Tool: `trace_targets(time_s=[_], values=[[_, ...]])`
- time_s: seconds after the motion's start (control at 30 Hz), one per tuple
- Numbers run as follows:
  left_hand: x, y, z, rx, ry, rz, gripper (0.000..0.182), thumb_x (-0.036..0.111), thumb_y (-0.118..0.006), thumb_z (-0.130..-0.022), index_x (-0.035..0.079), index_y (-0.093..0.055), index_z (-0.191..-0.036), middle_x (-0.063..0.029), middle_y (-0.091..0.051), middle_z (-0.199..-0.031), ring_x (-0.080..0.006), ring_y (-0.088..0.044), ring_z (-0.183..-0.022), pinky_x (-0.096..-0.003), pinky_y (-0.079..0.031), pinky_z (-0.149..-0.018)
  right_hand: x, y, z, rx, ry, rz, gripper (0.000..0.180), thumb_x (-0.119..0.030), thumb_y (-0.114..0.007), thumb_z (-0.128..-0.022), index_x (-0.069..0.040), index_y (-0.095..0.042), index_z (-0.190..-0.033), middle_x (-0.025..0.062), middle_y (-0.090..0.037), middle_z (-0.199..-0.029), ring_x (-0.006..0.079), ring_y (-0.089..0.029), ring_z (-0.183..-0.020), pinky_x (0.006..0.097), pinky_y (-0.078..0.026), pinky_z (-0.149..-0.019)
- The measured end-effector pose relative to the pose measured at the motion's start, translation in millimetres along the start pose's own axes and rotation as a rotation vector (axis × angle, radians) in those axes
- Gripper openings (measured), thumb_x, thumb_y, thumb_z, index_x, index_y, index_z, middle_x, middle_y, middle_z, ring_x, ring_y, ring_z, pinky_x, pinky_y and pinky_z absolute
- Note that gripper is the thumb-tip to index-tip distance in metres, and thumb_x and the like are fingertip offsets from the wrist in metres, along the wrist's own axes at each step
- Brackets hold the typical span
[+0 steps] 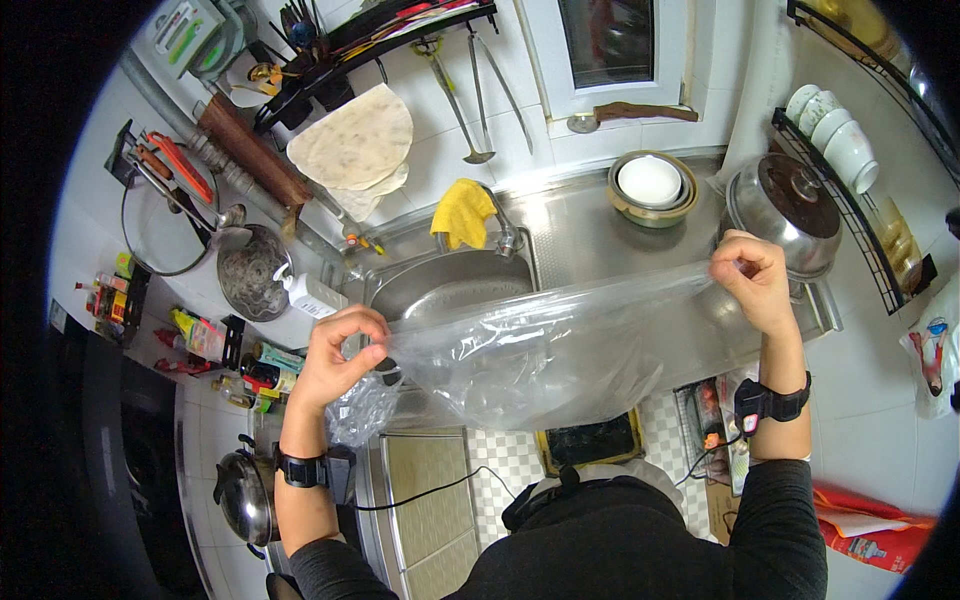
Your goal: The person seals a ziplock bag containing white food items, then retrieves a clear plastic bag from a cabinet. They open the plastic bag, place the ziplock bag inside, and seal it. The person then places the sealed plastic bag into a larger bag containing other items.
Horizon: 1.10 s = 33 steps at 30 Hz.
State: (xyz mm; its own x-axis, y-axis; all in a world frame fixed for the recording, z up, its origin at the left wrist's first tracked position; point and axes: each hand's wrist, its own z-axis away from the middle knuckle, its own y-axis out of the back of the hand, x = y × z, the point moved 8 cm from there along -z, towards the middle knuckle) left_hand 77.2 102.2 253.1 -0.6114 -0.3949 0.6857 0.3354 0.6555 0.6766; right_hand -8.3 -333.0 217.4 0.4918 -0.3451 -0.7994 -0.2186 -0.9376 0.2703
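Observation:
A large transparent plastic bag (540, 352) is stretched between my two hands, its upper edge pulled nearly straight and its body sagging below. My left hand (341, 356) pinches one end of that edge between thumb and fingers. The other end is pinched in my right hand (754, 281), held somewhat higher, near a large steel pot (787, 214) with a lid. Beneath the left hand sits a crumpled piece of clear plastic (364, 409); whether it joins the bag I cannot tell. Behind the bag is a steel sink basin (450, 281), partly covered by it.
A yellow cloth (465, 214) hangs over the faucet (508, 240). Stacked bowls (652, 187) stand on the steel counter (577, 225). A white pump bottle (311, 296) is left of the sink. Bowls line a wall rack (840, 157) at right. Cables hang from both wrist straps.

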Motion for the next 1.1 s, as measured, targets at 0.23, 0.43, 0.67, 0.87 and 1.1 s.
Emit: trace_targets(time_s=[0.23, 0.43, 0.67, 0.87, 1.1], values=[[3.0, 4.1, -3.0, 0.048, 0.020, -0.232, 0.018, 0.013, -0.069, -0.081, -0.001, -0.058, -0.080, -0.0091, -0.061, -0.079, -0.0231, -0.058, -0.075, -0.0312, -0.045, -0.070, 0.2, -2.8, 0.4, -0.030, -0.097, 0.100, 0.016, -0.008, -0.077, -0.073, -0.002, -0.063, -0.072, -0.0029, -0.052, -0.061, 0.0059, -0.042, -0.055, 0.0238, -0.030, -0.050], [4.3, 6.2, -4.4, 0.093, 0.018, -0.321, 0.013, 0.011, -0.064, -0.084, -0.001, -0.058, -0.084, -0.0107, -0.061, -0.079, -0.0268, -0.059, -0.076, -0.0327, -0.047, -0.071, -8.7, -10.8, -5.8, -0.158, 0.027, 0.098, 0.024, -0.006, -0.079, -0.066, -0.004, -0.057, -0.057, 0.0006, -0.053, -0.058, 0.0091, -0.043, -0.053, 0.0256, -0.030, -0.049], [-0.4, 9.5, -6.7, 0.120, 0.001, -0.478, 0.010, 0.007, -0.065, -0.083, -0.002, -0.060, -0.084, -0.0129, -0.066, -0.086, -0.0255, -0.064, -0.079, -0.0316, -0.049, -0.073, -12.4, -28.5, -3.2, -0.293, 0.202, 0.191, 0.022, -0.004, -0.077, -0.065, -0.005, -0.057, -0.056, 0.0027, -0.055, -0.060, 0.0168, -0.048, -0.060, 0.0299, -0.036, -0.055], [-10.3, 15.4, -4.7, 0.232, 0.104, -0.094, 0.009, -0.002, -0.069, -0.080, 0.000, -0.061, -0.079, -0.0052, -0.066, -0.083, -0.0111, -0.061, -0.077, -0.0268, -0.049, -0.073, 15.9, -23.8, 0.2, -0.186, -0.022, 0.213, 0.011, -0.003, -0.075, -0.069, -0.003, -0.066, -0.075, 0.0051, -0.061, -0.073, 0.0160, -0.055, -0.066, 0.0279, -0.045, -0.062], [3.7, 12.6, -7.3, 0.191, 0.137, 0.029, 0.012, -0.004, -0.072, -0.077, 0.002, -0.062, -0.077, -0.0030, -0.064, -0.082, -0.0101, -0.060, -0.077, -0.0252, -0.050, -0.074, 4.9, -26.1, -2.1, 0.082, 0.049, 0.405, 0.022, -0.003, -0.074, -0.070, -0.004, -0.068, -0.091, 0.0077, -0.062, -0.096, 0.0216, -0.060, -0.088, 0.0318, -0.048, -0.076]])
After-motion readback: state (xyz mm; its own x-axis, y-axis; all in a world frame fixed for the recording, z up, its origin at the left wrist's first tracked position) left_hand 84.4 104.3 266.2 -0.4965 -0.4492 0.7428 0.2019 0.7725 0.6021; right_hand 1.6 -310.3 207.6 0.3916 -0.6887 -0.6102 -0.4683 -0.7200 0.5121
